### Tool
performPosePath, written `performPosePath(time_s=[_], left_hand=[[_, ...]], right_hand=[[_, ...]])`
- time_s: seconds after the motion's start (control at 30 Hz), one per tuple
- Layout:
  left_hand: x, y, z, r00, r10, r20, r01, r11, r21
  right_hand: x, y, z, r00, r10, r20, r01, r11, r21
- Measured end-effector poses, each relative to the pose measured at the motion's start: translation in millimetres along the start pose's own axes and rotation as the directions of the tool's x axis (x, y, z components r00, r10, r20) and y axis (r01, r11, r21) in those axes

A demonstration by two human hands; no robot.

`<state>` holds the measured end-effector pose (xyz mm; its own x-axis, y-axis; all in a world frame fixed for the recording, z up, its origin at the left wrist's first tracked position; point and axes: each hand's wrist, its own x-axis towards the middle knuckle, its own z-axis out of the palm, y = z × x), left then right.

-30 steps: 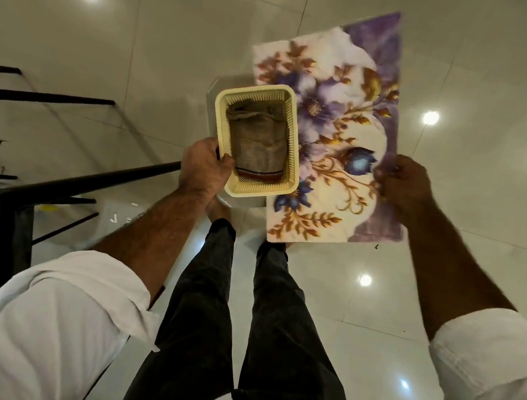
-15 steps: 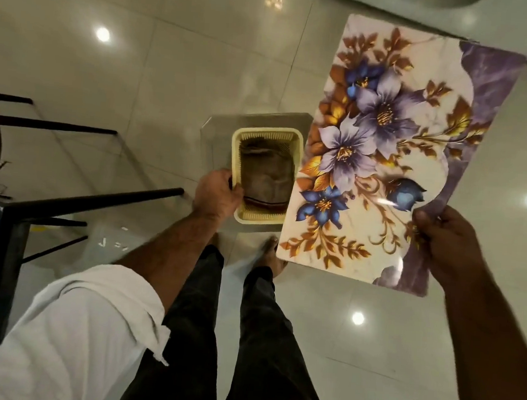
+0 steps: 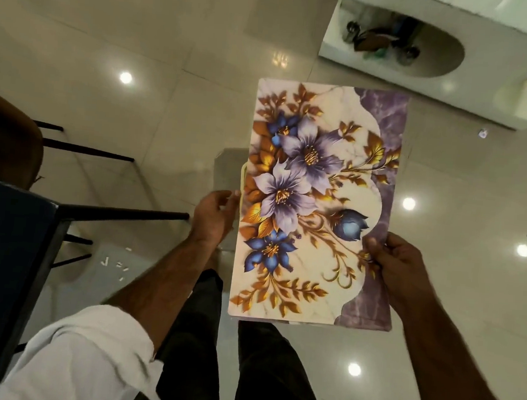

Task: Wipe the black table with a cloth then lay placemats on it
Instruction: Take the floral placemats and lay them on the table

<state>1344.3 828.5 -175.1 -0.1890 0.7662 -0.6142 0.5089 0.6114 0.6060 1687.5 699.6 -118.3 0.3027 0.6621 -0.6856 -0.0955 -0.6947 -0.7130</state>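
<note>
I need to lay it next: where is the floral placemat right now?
In the head view, the floral placemat is held above the floor, centre-right, its right edge gripped by the right hand, with the left hand at its left edge.

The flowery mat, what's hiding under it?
Under the mat, only a thin strip of a yellow basket rim peeks out by the left hand. The rest of the basket and anything inside it is covered. The right hand holds the mat's edge.
</note>
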Motion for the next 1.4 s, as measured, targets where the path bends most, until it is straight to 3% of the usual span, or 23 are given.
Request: performPosePath(time_s=[0.03,0.1,0.13,0.2,0.37,0.57,0.77,1.07,1.4], left_hand=[[-10,9,-9,0.996,-0.078,0.04,0.084,0.978,-0.189],[-33,24,-33,0.949,-0.177,0.263,0.288,0.828,-0.482],[-43,28,-46,0.917,-0.136,0.376,0.342,0.754,-0.561],[-68,36,-70,0.881,-0.025,0.473,0.35,0.706,-0.616],[-125,58,-114,0.941,0.142,0.306,0.125,0.696,-0.707],[-170,78,-156,0.95,0.251,0.183,-0.039,0.681,-0.731],[-201,80,-184,0.961,0.251,0.117,-0.085,0.67,-0.738],[-219,75,-210,0.979,0.203,0.019,-0.119,0.648,-0.752],[-248,76,-247,0.986,0.164,-0.037,-0.135,0.645,-0.752]], right_hand=[[-6,-6,4,1.0,-0.005,0.002,0.005,1.0,0.003],[-22,-22,13,0.999,-0.029,0.024,0.028,0.999,0.021],[-30,-31,18,0.998,-0.042,0.037,0.041,0.999,0.025],[-46,-48,26,0.996,-0.072,0.046,0.071,0.997,0.027],[-94,-92,40,0.987,-0.148,0.069,0.145,0.988,0.044],[-143,-129,50,0.969,-0.22,0.112,0.212,0.974,0.084],[-172,-155,60,0.946,-0.262,0.188,0.247,0.964,0.103],[-177,-179,73,0.9,-0.425,0.098,0.411,0.902,0.13],[-193,-186,98,0.9,-0.424,0.098,0.421,0.906,0.052]])
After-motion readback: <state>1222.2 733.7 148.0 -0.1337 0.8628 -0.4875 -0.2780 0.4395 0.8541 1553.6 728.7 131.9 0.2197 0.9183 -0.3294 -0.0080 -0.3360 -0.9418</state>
